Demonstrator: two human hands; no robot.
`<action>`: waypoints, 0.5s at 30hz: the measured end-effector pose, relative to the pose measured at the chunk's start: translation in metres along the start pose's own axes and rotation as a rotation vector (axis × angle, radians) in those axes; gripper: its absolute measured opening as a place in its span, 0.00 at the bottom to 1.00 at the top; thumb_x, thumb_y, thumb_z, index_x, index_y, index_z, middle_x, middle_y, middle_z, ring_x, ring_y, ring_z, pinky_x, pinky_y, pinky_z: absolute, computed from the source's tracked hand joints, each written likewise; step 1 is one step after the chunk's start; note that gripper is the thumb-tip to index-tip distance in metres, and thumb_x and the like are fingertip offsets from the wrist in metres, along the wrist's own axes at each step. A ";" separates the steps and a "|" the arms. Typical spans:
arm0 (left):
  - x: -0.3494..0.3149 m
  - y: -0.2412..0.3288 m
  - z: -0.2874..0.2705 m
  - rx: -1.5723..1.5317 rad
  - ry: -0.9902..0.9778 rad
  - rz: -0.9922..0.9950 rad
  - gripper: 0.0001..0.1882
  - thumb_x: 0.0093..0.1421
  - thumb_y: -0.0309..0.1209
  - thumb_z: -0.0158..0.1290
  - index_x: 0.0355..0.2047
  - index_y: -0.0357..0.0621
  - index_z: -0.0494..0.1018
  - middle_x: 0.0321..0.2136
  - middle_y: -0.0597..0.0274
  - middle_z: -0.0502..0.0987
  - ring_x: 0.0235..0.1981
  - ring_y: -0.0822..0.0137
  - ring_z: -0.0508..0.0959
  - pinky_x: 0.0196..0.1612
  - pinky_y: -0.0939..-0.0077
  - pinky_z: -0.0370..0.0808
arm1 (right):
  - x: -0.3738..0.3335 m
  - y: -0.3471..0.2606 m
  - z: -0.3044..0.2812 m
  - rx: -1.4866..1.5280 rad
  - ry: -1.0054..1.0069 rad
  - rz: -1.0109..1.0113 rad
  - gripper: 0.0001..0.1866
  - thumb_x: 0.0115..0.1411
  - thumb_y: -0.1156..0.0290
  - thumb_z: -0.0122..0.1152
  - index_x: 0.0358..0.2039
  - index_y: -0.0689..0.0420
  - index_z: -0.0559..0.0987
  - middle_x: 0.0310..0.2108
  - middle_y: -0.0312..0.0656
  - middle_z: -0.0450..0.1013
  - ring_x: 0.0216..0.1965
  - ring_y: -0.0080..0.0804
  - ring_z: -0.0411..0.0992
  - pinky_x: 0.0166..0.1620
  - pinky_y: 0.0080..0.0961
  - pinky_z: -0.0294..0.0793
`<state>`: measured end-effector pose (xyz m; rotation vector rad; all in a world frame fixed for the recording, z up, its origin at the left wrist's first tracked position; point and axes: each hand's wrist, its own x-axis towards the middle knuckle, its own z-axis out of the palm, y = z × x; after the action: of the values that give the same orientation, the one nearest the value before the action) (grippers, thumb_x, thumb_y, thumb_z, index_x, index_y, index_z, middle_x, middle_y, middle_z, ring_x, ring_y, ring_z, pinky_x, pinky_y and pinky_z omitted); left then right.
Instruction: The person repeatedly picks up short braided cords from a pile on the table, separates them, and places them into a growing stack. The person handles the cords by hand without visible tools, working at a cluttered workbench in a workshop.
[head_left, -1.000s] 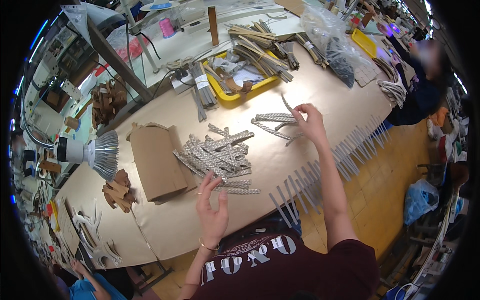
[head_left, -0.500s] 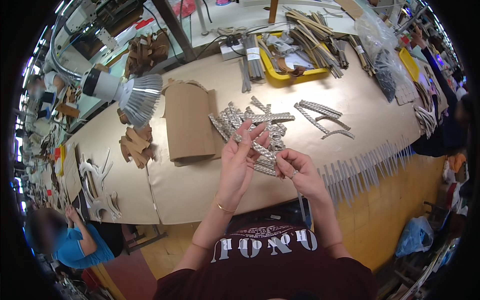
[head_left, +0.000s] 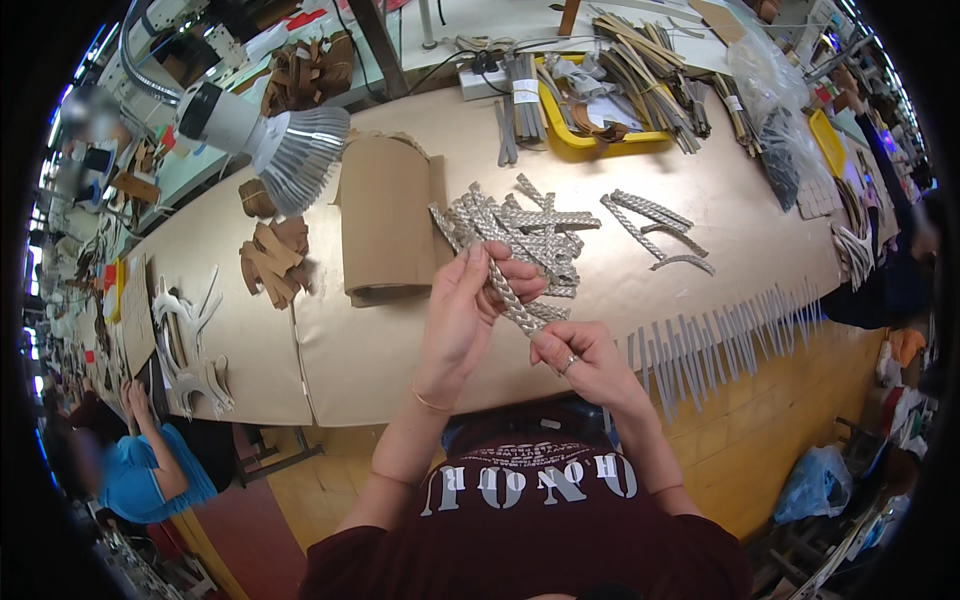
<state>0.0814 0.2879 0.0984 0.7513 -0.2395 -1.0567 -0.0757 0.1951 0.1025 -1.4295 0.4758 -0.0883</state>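
Note:
A silvery-beige braided strip (head_left: 512,303) is stretched slantwise between my two hands. My left hand (head_left: 458,315) pinches its upper part between thumb and forefinger, the other fingers loosely curled. At the strip's lower end, my right hand (head_left: 590,362) is closed, thumb pressed against the fingers; a ring shows on it. Just beyond my hands lies a heap of similar braided strips (head_left: 560,218), partly hidden by my left fingers. To its right, several more braided strips (head_left: 655,212) lie apart on the gold-brown table (head_left: 600,285).
Left of the heap stands a curved brown cardboard piece (head_left: 385,225), with a lamp (head_left: 295,155) hanging near it. A yellow tray (head_left: 600,145) holds strip bundles at the back. Thin grey strips (head_left: 720,345) overhang the front right edge. Brown scraps (head_left: 275,262) lie left.
My left fingers have closed from a more spread pose onto the braided strip. My right hand has moved slightly down, and the strip now shows at greater length. The whole view has shifted slightly.

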 end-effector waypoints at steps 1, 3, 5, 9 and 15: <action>-0.001 0.005 -0.004 0.025 -0.017 -0.019 0.16 0.72 0.39 0.36 0.39 0.39 0.67 0.31 0.55 0.78 0.33 0.63 0.81 0.42 0.68 0.80 | -0.001 -0.001 0.002 -0.055 -0.011 -0.078 0.16 0.66 0.64 0.54 0.27 0.62 0.78 0.17 0.31 0.67 0.22 0.18 0.63 0.27 0.20 0.63; -0.003 0.012 -0.009 0.068 -0.062 -0.041 0.16 0.71 0.39 0.38 0.36 0.40 0.68 0.26 0.59 0.78 0.28 0.67 0.81 0.37 0.71 0.81 | -0.006 -0.002 0.008 -0.181 -0.051 -0.155 0.16 0.66 0.64 0.54 0.26 0.62 0.77 0.16 0.32 0.66 0.22 0.19 0.63 0.27 0.23 0.63; -0.006 0.015 -0.011 0.169 -0.056 -0.056 0.16 0.71 0.39 0.38 0.35 0.40 0.69 0.24 0.61 0.77 0.25 0.69 0.80 0.34 0.73 0.80 | -0.013 -0.002 0.010 -0.329 -0.074 -0.188 0.16 0.66 0.64 0.53 0.26 0.62 0.76 0.16 0.33 0.65 0.21 0.20 0.62 0.27 0.25 0.63; -0.014 0.016 -0.015 0.163 -0.141 -0.135 0.16 0.71 0.39 0.38 0.34 0.41 0.69 0.23 0.61 0.77 0.24 0.70 0.79 0.31 0.76 0.79 | -0.016 -0.002 0.004 -0.292 -0.201 -0.158 0.16 0.66 0.65 0.52 0.24 0.62 0.75 0.16 0.34 0.66 0.21 0.19 0.62 0.26 0.24 0.62; 0.000 0.023 -0.019 0.066 -0.106 -0.201 0.15 0.71 0.38 0.39 0.34 0.41 0.69 0.24 0.61 0.77 0.23 0.70 0.79 0.29 0.76 0.78 | 0.004 -0.003 -0.001 -0.129 -0.072 -0.185 0.16 0.65 0.67 0.53 0.21 0.60 0.74 0.17 0.35 0.68 0.22 0.25 0.66 0.29 0.25 0.66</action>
<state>0.1075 0.3027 0.1000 0.7913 -0.2952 -1.2867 -0.0715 0.1925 0.1039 -1.5957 0.2938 -0.1563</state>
